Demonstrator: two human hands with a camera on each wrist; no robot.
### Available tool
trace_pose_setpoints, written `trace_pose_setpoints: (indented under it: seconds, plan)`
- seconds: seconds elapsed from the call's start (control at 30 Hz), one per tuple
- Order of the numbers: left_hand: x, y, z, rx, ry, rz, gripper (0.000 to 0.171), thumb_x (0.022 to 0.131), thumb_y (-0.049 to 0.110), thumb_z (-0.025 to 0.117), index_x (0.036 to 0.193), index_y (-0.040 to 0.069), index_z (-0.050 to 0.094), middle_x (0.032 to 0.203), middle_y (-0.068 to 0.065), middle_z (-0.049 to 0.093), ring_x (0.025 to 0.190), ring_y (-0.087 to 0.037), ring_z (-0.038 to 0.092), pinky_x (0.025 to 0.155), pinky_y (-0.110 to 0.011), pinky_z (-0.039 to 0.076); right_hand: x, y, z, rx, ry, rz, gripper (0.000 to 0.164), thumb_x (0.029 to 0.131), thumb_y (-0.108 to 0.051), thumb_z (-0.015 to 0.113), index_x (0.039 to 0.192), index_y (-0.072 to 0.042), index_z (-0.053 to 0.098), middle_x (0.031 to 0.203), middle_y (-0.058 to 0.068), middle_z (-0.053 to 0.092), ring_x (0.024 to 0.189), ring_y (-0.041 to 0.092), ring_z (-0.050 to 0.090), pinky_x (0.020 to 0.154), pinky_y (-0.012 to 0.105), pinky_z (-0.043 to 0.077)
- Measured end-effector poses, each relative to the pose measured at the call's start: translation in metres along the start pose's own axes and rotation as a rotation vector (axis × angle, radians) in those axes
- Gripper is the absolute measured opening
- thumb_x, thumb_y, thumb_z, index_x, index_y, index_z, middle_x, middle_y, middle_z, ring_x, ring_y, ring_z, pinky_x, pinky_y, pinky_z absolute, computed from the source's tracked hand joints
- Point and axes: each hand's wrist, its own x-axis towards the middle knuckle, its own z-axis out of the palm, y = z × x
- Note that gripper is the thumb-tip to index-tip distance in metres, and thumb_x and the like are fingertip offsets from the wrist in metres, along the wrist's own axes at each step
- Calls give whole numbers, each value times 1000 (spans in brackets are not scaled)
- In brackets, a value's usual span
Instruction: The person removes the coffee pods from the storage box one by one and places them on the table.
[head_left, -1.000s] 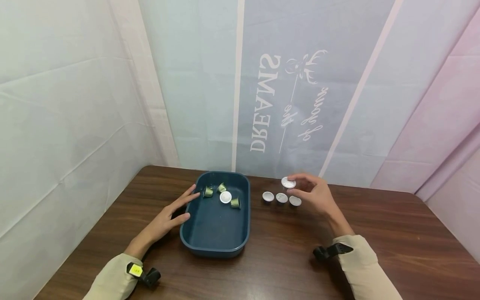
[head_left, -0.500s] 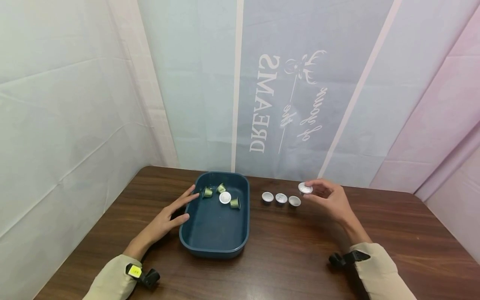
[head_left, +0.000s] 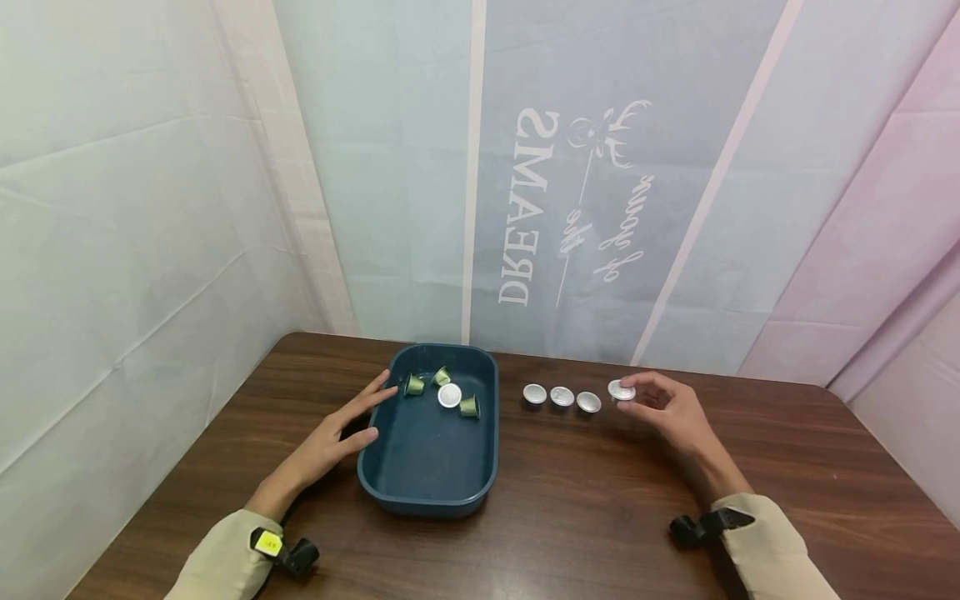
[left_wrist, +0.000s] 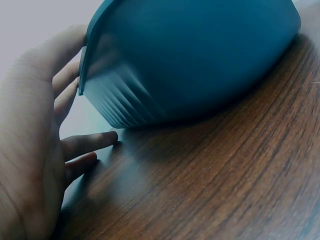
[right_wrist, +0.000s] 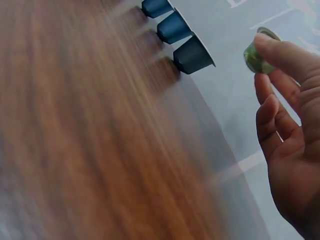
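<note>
My right hand (head_left: 681,418) pinches a green coffee capsule (right_wrist: 254,59) between thumb and fingers. Its silver lid (head_left: 619,390) faces up in the head view, just right of a row of three capsules. Those row capsules have blue to dark teal bodies, like the nearest capsule (right_wrist: 192,54) in the right wrist view, and stand lid up on the table. My left hand (head_left: 324,440) lies along the left side of a dark blue plastic tub (head_left: 435,475), with fingers extended and fingertips at its rim. Several capsules lie in the tub, such as a green capsule (head_left: 469,407) on its side and a lid-up capsule (head_left: 450,395).
The brown wooden table (head_left: 555,533) reaches back to a printed cloth curtain (head_left: 405,208) hanging right behind it. White cloth (head_left: 135,250) hangs along the left side. Each sleeve carries a strapped-on black wrist camera, such as the right camera (head_left: 697,530).
My right hand has carried the green capsule rightward from above the row, then lowered it beside the row's right end. My left hand, the tub and the row have stayed put.
</note>
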Motion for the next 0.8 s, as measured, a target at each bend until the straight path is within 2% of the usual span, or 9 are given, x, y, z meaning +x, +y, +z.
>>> trace_pose_setpoints:
  seconds: [0.23,0.53,0.8]
  plan:
    - [0,-1,0,2,1,0,59,96,8,52,151,19,33,160,-5,10,145,-22,12,102,-68,18,-3,10,-2,-30,-34,82,31,78,-5,79,105,2,65,98,15,65,81,18,66,58,36,54]
    - [-1,-2,0,-3,2,-2,58,97,9,52,150,19,33,160,-5,10,145,-22,11,102,-68,17,-3,18,-4,-147,-72,55,29,78,-8,80,104,-3,67,98,12,66,81,18,65,68,25,53]
    - [0,-1,0,-7,0,-13,58,96,7,51,150,17,34,160,-1,10,145,-21,11,102,-69,16,-3,15,-2,-231,-106,38,26,78,-8,80,101,-5,68,88,9,67,74,20,63,65,25,51]
